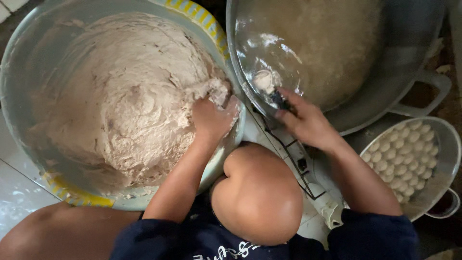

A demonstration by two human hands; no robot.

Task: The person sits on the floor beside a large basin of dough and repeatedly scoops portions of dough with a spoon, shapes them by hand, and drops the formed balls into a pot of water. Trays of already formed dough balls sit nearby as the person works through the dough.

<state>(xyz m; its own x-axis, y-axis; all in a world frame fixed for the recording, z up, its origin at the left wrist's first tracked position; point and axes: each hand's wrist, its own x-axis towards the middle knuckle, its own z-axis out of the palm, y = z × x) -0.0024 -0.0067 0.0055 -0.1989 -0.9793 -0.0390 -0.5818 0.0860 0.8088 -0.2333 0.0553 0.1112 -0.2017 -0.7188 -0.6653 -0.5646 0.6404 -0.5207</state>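
L fingers (217, 111) clenched in dough (130, 91); R fingers (288, 103) grasping spoon (269, 86) w/ ball

Below you lies a pale tiled floor (14, 192), glossy and speckled with whitish smears, its grout lines running diagonally at the lower left. More white tile (8, 6) shows in the top left corner. At the far right you see a dark, brownish stretch of ground (452, 103) with scraps lying on it. Soft daylight falls from above and glints off the wet tiles. No walls, windows or furniture come into view.
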